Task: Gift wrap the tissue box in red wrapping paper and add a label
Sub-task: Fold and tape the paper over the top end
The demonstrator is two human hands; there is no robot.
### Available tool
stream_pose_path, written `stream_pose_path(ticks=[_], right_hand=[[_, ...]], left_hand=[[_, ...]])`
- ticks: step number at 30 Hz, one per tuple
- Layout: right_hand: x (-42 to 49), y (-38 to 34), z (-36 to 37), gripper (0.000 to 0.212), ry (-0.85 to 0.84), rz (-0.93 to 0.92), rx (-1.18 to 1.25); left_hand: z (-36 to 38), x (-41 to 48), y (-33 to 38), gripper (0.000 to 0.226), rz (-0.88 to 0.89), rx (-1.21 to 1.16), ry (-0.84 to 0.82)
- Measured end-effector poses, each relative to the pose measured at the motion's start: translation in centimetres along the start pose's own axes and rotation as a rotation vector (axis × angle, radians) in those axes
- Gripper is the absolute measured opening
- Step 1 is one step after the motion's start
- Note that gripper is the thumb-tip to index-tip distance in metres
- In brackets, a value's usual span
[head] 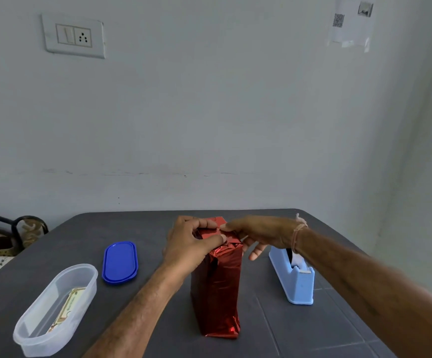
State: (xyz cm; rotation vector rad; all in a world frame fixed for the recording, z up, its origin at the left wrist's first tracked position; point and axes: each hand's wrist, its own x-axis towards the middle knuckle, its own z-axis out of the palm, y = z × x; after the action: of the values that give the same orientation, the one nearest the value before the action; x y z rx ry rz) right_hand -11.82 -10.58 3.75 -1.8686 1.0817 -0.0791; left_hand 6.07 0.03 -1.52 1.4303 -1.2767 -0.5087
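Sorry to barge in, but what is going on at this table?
A person is gift wrapping. The red-wrapped box stands upright on the table; the left hand grips its top end while the right hand touches the folded paper, pinching or pressing, unclear which. A tape dispenser stands to the right. The label lies in the clear container, its blue lid beside it.
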Motion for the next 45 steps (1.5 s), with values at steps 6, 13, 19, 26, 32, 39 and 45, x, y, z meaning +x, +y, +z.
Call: stream_pose_path(ticks=[6, 13, 19, 26, 32, 39, 45], right_hand=[[-1.1, 1.9, 0.2, 0.037, -0.073, -0.095, 0.251], [-0.4, 2.0, 0.5, 0.064, -0.018, -0.135, 0.296], [1.0, 2.6, 2.7, 0.064, 0.021, -0.087, 0.511], [0.7, 3.7, 4.0, 0.050, 0.078, -0.154, 0.667], [-0.3, 3.2, 5.1, 0.040, 0.254, -0.290, 0.637], [-3.3, 4.8, 8.4, 0.040, 0.271, -0.527, 0.629], [-3.4, 5.3, 9.4, 0.044, 0.326, -0.589, 0.584]], left_hand=[[0.0, -0.1, -0.1, 0.049, 0.007, -0.017, -0.003], [0.0, 0.1, -0.4, 0.030, -0.010, -0.054, -0.026], [0.0, 0.1, -0.7, 0.030, -0.011, -0.080, -0.029], [0.0, 0.1, -0.7, 0.030, -0.013, -0.109, -0.034], [0.1, 0.0, -0.5, 0.028, -0.016, -0.120, -0.018], [0.0, -0.3, -0.2, 0.022, -0.010, -0.139, 0.018], [-0.8, -1.0, 0.6, 0.019, 0.010, -0.093, -0.042]])
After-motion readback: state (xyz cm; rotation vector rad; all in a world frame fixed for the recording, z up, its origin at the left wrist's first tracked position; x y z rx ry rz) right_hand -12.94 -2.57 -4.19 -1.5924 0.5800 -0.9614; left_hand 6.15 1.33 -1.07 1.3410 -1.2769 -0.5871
